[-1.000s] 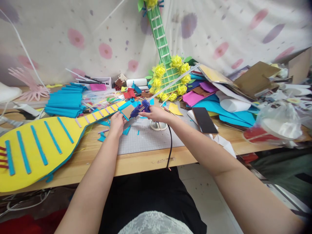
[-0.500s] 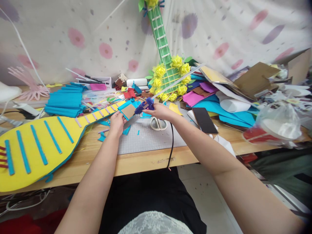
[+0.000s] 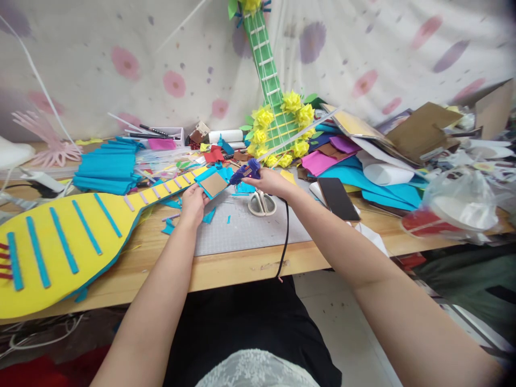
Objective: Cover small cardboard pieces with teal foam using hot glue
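My left hand point(image 3: 193, 205) pinches the near left edge of a small piece of cardboard point(image 3: 213, 185) that is edged with blue paper. In my right hand point(image 3: 266, 181) is a blue hot glue gun point(image 3: 246, 171), a long whitish glue stick point(image 3: 300, 131) jutting from its back and a black cord point(image 3: 287, 236) hanging down over the table edge. The gun's nozzle points left, just beside the blue paper on the card's right side. Below the right hand, white-handled scissors point(image 3: 262, 204) lie on a grey cutting mat point(image 3: 242, 236).
A yellow paper lute shape point(image 3: 60, 252) with blue strips covers the left. Behind stands a green paper instrument point(image 3: 268, 64) with yellow flowers. To the right are a black phone point(image 3: 338, 199), a pile of coloured paper point(image 3: 358, 172) and a bagged red tub point(image 3: 443, 220). Blue scraps point(image 3: 209, 216) litter the mat.
My right hand has drawn the glue gun slightly right, so the nozzle is farther from the cardboard's middle. My left hand and the card stay in place.
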{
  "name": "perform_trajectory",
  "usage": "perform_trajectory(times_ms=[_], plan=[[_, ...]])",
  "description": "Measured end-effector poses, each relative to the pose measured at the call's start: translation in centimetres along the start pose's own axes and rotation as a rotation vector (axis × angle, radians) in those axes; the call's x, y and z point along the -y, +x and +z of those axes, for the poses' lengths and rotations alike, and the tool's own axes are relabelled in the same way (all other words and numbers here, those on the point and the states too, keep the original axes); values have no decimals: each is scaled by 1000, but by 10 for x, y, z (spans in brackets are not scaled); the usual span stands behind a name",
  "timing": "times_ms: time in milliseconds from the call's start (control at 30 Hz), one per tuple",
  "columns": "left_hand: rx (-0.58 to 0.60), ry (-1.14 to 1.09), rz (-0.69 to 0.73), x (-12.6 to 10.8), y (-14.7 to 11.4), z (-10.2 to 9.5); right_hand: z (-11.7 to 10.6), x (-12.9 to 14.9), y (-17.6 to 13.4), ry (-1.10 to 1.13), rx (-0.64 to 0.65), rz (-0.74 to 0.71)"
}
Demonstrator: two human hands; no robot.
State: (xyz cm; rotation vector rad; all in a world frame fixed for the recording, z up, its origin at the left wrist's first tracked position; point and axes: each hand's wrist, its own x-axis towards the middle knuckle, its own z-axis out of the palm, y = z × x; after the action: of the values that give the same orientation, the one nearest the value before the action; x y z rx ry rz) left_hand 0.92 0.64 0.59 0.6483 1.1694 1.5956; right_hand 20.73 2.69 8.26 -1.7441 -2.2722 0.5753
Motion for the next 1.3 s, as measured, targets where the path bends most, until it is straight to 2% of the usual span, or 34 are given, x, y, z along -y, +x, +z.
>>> perform_trajectory(times_ms=[1300], plan=[[86,112,-63,-3,-9,4,5,-2,24,67,-111,1]])
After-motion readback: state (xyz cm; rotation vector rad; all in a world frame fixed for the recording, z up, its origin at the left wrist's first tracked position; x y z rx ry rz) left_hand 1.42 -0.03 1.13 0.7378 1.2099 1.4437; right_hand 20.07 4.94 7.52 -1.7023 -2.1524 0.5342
